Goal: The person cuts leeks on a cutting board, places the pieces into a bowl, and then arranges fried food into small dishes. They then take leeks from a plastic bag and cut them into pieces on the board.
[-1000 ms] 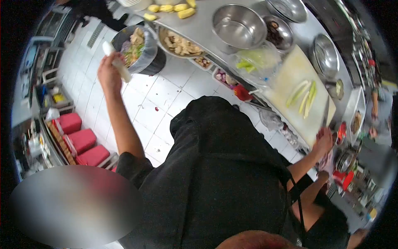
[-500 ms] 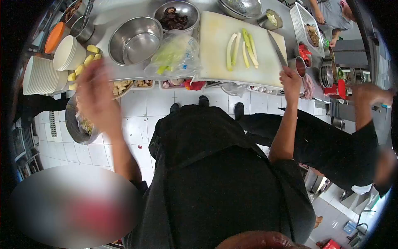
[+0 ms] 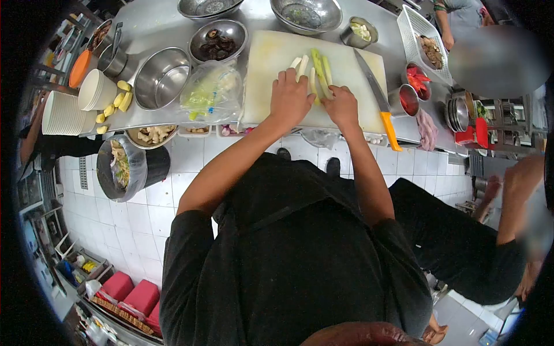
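Observation:
Several pale green and white stalks (image 3: 317, 62) lie on the white cutting board (image 3: 262, 52). My left hand (image 3: 290, 99) is closed over the left stalks, its fingers hiding their lower parts. At the lower ends of the right stalks, my right hand (image 3: 341, 106) is closed, fingers bent and touching them. A large knife (image 3: 372, 81) rests on the board's right side, outside both hands, its orange handle jutting past the near edge. A clear plastic bag with green pieces (image 3: 210, 92) sits left of the board.
Metal bowls (image 3: 163, 78) stand left of and behind the board. White bowl stacks (image 3: 66, 112) and peeled yellow pieces (image 3: 124, 101) are at the left. Red pieces in metal containers (image 3: 408, 99) and a white basket (image 3: 408, 34) stand right. A co-worker's arm (image 3: 513, 202) shows at right.
My right hand has let go of the knife, now lying on the board, and moved left to the stalks. My left hand has come from the far left onto them. The stalks sit closer together.

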Tool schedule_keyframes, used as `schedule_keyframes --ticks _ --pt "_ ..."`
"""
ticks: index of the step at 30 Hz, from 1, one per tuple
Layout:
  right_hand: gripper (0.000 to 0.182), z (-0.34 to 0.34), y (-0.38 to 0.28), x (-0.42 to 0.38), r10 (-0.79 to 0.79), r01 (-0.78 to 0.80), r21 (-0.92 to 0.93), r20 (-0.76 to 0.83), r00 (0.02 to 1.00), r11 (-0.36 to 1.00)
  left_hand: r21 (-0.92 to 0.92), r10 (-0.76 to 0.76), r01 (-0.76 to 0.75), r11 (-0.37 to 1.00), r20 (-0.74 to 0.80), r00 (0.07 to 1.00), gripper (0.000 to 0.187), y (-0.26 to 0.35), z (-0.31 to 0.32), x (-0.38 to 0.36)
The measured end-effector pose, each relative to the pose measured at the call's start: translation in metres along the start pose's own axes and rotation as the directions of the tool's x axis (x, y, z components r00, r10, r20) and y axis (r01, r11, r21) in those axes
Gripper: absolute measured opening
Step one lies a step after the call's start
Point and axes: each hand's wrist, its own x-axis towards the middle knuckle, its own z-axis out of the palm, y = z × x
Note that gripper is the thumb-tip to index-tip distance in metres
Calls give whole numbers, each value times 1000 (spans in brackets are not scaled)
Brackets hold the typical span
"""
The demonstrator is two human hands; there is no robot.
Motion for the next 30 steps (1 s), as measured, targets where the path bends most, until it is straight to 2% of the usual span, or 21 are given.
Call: schedule_keyframes --ticks 1,4,7,8,11,17,19,23,26,28,30 --pt "39 -1 1 1 -15 15 30 -5 1000 999 53 -24 26 998 -33 999 35 4 6 3" --pt "36 -9 10 5 -45 46 18 -74 996 999 138 -80 77 987 18 997 41 16 22 6" --pt "32 -22 31 14 -27 62 255 -140 990 965 219 -81 68 973 49 996 45 20 43 3" --pt "30 -27 38 17 45 2 394 -108 993 919 235 -101 88 968 41 994 43 21 49 3" --pt "26 -54 49 26 201 -157 732 28 979 663 287 -150 141 948 8 989 38 17 60 8" --pt "25 -112 76 40 268 -312 821 202 942 478 317 -183 201 927 -85 979 30 -2 54 17" --pt "25 -114 81 54 200 -384 786 327 924 485 267 -184 201 942 -86 979 28 -5 47 17" --pt "22 -84 74 85 44 -502 707 557 829 498 83 -238 265 961 -240 941 26 -14 24 13" --pt "20 -47 66 105 -61 -541 674 652 756 502 -49 -278 279 959 -343 897 25 -27 8 11" --pt "20 -38 56 112 -52 -553 639 678 733 535 -90 -300 288 953 -377 876 23 -30 -3 9" --pt "21 -32 51 119 -52 -565 605 707 705 561 -138 -320 290 947 -341 884 25 -33 -3 2"
